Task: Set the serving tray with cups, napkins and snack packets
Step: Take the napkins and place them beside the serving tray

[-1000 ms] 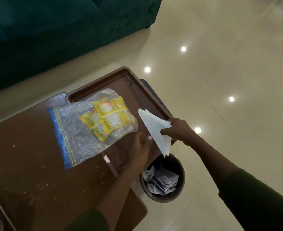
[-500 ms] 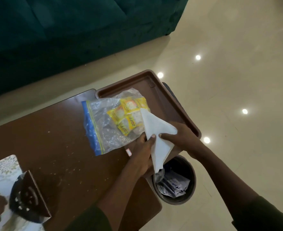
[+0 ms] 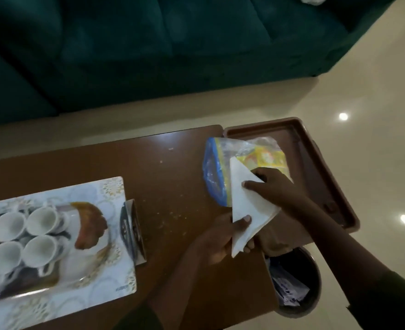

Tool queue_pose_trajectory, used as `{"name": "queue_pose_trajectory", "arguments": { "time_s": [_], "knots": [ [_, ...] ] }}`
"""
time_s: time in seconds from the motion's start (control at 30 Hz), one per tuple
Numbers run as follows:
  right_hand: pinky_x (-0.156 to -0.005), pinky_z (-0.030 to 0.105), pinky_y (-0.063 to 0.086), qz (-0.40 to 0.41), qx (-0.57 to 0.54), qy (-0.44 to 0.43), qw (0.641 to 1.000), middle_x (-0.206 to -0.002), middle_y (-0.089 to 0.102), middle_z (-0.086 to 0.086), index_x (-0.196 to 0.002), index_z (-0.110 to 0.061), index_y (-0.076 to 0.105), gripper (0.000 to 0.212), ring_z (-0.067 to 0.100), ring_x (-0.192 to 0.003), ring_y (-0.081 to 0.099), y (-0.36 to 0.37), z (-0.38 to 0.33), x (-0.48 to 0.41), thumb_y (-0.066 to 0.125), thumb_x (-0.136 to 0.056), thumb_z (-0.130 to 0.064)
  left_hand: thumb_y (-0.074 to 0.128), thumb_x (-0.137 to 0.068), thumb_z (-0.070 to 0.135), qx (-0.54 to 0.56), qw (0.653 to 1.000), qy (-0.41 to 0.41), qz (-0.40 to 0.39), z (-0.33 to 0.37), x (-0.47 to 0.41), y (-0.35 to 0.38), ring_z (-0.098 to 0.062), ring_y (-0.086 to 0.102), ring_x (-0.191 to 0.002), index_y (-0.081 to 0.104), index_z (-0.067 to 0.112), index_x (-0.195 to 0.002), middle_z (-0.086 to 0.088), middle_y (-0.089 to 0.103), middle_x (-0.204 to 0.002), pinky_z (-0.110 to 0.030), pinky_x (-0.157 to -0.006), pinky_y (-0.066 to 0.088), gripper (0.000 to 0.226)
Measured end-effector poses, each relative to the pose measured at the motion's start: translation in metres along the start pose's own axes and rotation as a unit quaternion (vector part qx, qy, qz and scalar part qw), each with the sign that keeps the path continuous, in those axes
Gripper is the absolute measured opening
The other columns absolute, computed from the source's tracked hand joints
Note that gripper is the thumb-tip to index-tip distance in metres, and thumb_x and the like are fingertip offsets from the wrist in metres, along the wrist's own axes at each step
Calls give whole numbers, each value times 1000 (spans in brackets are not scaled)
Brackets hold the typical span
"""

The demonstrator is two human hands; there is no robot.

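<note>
A white folded napkin (image 3: 246, 206) is held between both hands above the table's right end. My left hand (image 3: 220, 239) pinches its lower corner, and my right hand (image 3: 275, 189) presses on its upper part. Behind the napkin, a clear zip bag (image 3: 218, 163) with yellow snack packets (image 3: 265, 158) lies half inside the brown serving tray (image 3: 315, 167), which overhangs the table's right end. Several white cups (image 3: 39, 221) stand on a patterned white tray (image 3: 111, 194) at the left.
The brown table (image 3: 168, 182) carries crumbs. A dark napkin holder (image 3: 133, 232) stands beside the patterned tray. A round waste bin (image 3: 299, 289) with wrappers sits on the floor below the brown tray. A teal sofa (image 3: 149, 44) runs along the far side.
The view has swung left, bringing the cups and patterned tray into sight. Both hands have closed on the napkin, which was in the right hand alone one second ago.
</note>
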State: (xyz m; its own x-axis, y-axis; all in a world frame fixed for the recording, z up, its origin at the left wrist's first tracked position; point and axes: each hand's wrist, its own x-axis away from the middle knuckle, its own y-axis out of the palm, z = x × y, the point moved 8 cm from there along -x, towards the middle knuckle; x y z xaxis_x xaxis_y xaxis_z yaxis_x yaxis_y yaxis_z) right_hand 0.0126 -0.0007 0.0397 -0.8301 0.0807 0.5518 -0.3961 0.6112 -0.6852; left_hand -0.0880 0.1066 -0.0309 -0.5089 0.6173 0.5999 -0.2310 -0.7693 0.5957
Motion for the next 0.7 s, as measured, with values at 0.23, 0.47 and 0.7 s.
{"name": "queue_pose_trajectory", "arguments": {
  "time_s": [0.23,0.47,0.7],
  "knots": [
    [-62,28,40,-52,113,-91,988,-97,70,9,-92,-9,70,30,22,-83,63,64,-102,-10,61,-88,-38,65,-76,49,21,999,-11,36,-5,63,-62,-10,63,-57,59,17,-109,7,74,-72,-22,-55,52,46],
    [-54,18,33,-38,133,-147,979,-97,70,16,-94,-2,70,33,28,-86,64,126,-177,-11,65,-83,-34,51,-96,45,165,981,-4,99,-25,121,-125,-12,47,-57,53,12,-117,-5,59,-76,-24,-57,38,39],
    [-77,24,39,-79,162,-160,971,-128,63,4,-129,-20,58,55,22,-108,60,185,-214,-2,73,-77,-33,55,-95,38,236,960,10,153,-58,154,-161,-13,47,-55,52,14,-112,-6,58,-77,-25,-53,37,30]
  ]
}}
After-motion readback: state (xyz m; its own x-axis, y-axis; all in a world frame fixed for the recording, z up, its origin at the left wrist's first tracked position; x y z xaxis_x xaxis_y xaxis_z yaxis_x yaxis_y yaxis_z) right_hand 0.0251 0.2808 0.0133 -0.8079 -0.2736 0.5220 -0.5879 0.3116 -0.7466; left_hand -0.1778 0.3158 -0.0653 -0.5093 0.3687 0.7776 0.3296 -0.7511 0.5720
